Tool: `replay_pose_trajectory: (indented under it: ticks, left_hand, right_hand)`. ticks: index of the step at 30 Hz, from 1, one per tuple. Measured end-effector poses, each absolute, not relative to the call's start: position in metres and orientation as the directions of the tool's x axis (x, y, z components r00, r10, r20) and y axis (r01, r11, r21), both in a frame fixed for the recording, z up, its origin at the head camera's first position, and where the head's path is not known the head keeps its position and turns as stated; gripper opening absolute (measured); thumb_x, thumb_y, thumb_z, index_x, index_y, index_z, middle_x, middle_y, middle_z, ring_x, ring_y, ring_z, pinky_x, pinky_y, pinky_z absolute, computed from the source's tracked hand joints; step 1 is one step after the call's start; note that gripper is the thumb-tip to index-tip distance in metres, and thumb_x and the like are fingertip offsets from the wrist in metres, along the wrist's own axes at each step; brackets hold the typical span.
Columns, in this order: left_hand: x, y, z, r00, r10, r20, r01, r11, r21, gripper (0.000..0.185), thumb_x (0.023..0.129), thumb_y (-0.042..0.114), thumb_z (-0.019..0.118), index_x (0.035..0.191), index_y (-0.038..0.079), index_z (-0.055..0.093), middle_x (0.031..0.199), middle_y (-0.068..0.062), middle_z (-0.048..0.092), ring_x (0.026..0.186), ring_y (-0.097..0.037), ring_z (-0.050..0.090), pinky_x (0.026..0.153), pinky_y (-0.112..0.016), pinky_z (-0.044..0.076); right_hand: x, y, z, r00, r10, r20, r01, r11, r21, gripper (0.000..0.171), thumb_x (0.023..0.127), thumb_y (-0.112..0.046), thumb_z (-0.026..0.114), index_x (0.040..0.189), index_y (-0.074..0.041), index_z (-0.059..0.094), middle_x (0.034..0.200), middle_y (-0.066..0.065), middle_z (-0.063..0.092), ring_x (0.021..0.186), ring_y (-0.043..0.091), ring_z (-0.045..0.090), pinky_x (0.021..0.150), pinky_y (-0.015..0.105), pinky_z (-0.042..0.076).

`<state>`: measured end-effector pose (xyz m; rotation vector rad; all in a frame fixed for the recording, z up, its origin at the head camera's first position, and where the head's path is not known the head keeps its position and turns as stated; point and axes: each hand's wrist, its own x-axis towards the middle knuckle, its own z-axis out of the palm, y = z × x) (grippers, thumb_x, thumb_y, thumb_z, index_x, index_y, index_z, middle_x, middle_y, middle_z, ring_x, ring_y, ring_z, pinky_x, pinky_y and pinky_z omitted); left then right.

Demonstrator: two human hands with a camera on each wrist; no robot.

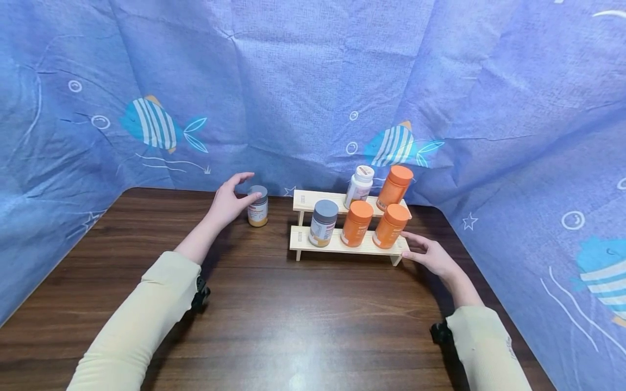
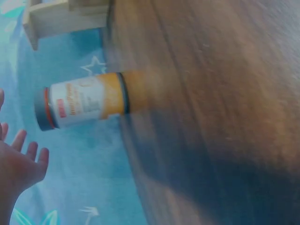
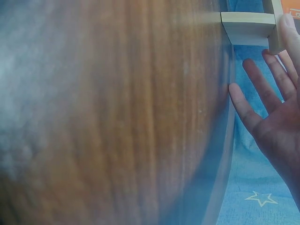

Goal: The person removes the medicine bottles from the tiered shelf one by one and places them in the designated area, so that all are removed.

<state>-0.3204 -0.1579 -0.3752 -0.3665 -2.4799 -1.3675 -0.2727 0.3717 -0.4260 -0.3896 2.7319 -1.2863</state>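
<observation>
My left hand [image 1: 230, 202] is beside a grey-lidded jar [image 1: 258, 210] that stands upright on the table, left of the shelf. In the left wrist view that hand's fingers are spread and a gap separates them from the jar [image 2: 84, 101]. At the right end of a two-tier wooden shelf [image 1: 342, 245] is my right hand [image 1: 432, 256]. Its thumb [image 3: 290, 33] touches the lower board's end, while the other fingers stay extended. On the lower tier stand another grey-lidded jar [image 1: 323, 224] and two orange jars [image 1: 357, 225]. The upper tier bears a white bottle [image 1: 359, 187] and a tilted orange jar [image 1: 393, 190].
A dark wooden table [image 1: 293, 315] lies under everything. Behind it and along the sides hangs a blue cloth [image 1: 293, 81] printed with striped fish, meeting the table's back edge close behind the shelf.
</observation>
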Motion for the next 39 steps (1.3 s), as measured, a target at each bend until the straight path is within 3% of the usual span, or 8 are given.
replay_pose_trajectory:
  ticks: [9, 19, 26, 39]
  left_hand:
    - [-0.311, -0.145, -0.346, -0.939, 0.07, 0.337, 0.326, 0.499, 0.803, 0.061, 0.085, 0.033, 0.071, 0.137, 0.014, 0.047, 0.141, -0.008, 0.048, 0.133, -0.026, 0.037, 0.104, -0.05, 0.036]
    - [-0.304, -0.127, -0.319, -0.935, 0.126, 0.333, 0.353, 0.451, 0.82, 0.063, 0.084, 0.035, 0.071, 0.139, 0.018, 0.045, 0.143, -0.006, 0.046, 0.134, -0.023, 0.036, 0.106, -0.049, 0.034]
    - [-0.3, -0.109, -0.3, -0.928, 0.158, 0.336, 0.371, 0.407, 0.835, 0.062, 0.085, 0.032, 0.071, 0.139, 0.019, 0.045, 0.143, -0.004, 0.045, 0.135, -0.021, 0.036, 0.108, -0.047, 0.032]
    - [-0.301, -0.074, -0.282, -0.912, 0.211, 0.353, 0.409, 0.381, 0.829, 0.064, 0.084, 0.038, 0.07, 0.141, 0.024, 0.042, 0.143, -0.002, 0.045, 0.134, -0.021, 0.037, 0.109, -0.045, 0.032]
  right_hand:
    - [-0.256, 0.354, -0.402, -0.961, -0.276, 0.021, -0.192, 0.612, -0.767, 0.059, 0.087, -0.017, 0.069, 0.138, 0.0, 0.045, 0.135, 0.025, 0.049, 0.116, 0.038, 0.052, 0.091, 0.028, 0.045]
    - [-0.256, 0.356, -0.403, -0.953, -0.301, 0.029, -0.214, 0.602, -0.769, 0.059, 0.087, -0.018, 0.068, 0.138, 0.001, 0.044, 0.136, 0.028, 0.047, 0.115, 0.04, 0.053, 0.084, 0.015, 0.045]
    - [-0.274, 0.374, -0.429, -0.964, -0.266, 0.024, -0.193, 0.63, -0.752, 0.062, 0.085, -0.031, 0.07, 0.139, -0.01, 0.046, 0.139, 0.019, 0.047, 0.116, 0.032, 0.055, 0.087, 0.018, 0.044]
    - [-0.273, 0.373, -0.429, -0.968, -0.249, 0.017, -0.179, 0.649, -0.74, 0.064, 0.085, -0.034, 0.07, 0.14, -0.012, 0.046, 0.141, 0.016, 0.047, 0.117, 0.032, 0.054, 0.088, 0.021, 0.044]
